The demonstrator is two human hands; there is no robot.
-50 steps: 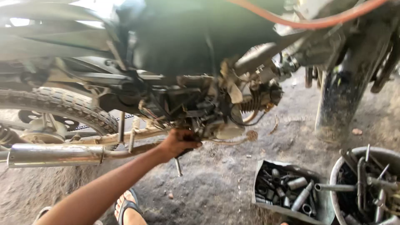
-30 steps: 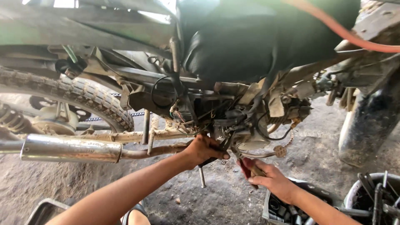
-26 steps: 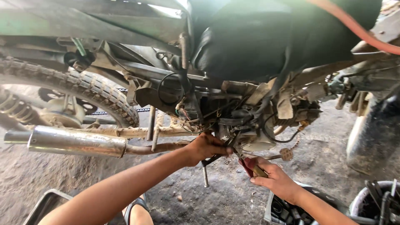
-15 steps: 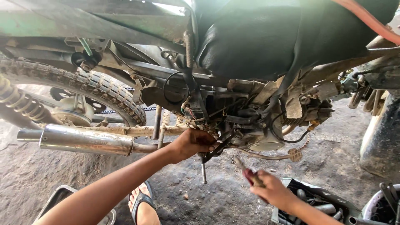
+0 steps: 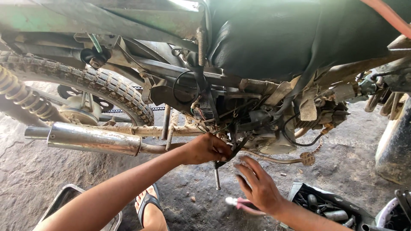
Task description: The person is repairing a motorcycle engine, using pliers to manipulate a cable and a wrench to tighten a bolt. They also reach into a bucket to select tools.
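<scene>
Open ground point(image 5: 325, 171) under engine; exhaust pipe point(image 5: 94, 139), kickstand point(image 5: 217, 175), tangled wires point(image 5: 214, 115) crowd approach.

**Around the motorcycle on the dirt floor**

A knobby rear tyre point(image 5: 92, 83) sits at the left, with a coiled yellowish shock spring point(image 5: 21, 96) beside it. A chrome exhaust pipe point(image 5: 92, 139) runs level below the tyre. A dark seat point(image 5: 291, 38) spans the top, crossed at the right corner by an orange hose point(image 5: 387, 15). Lower left lies a metal tray point(image 5: 64, 201); lower right, a black bin of sockets and tools point(image 5: 329, 207). A sandalled foot point(image 5: 150, 207) rests on the ground.
</scene>
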